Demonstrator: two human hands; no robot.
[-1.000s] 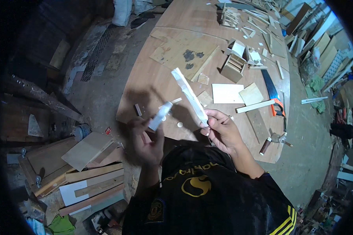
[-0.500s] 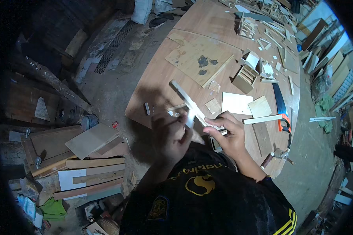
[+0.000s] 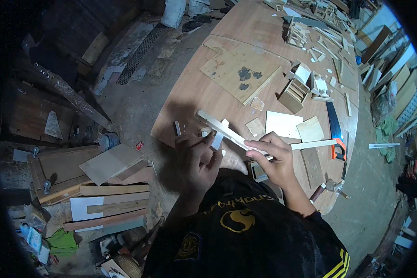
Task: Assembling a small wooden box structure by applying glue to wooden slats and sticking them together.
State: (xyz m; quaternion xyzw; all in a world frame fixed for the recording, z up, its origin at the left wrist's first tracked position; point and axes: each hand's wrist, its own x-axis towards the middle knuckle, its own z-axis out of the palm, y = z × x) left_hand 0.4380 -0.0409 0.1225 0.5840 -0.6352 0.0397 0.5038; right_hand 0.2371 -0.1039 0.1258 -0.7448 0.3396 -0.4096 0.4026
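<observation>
My right hand [image 3: 277,161] grips one end of a long, narrow wooden strip [image 3: 213,123], thumb and fingers pinching it near my body. The strip slants up and to the left, over the near edge of the table. In shadow, my left hand [image 3: 198,162] pinches a small pale flat piece [image 3: 217,141] close under the strip; what it is made of I cannot tell. A small pale block [image 3: 224,123] shows at the strip's far side; whether it is joined on is unclear. Partly hidden under my right hand is a small box-like wooden frame [image 3: 258,171].
On the table lie a stained plywood board [image 3: 227,62], a white panel [image 3: 282,125], a handsaw [image 3: 332,120] with an orange-black handle, a hammer [image 3: 331,185] and a small slatted wooden box [image 3: 293,96]. Wood offcuts [image 3: 116,191] are stacked on the floor at left.
The strip has swung to a flatter slant, its far end now lower and further left. My left hand has shifted slightly, still pinching the pale piece; my right hand keeps its grip.
</observation>
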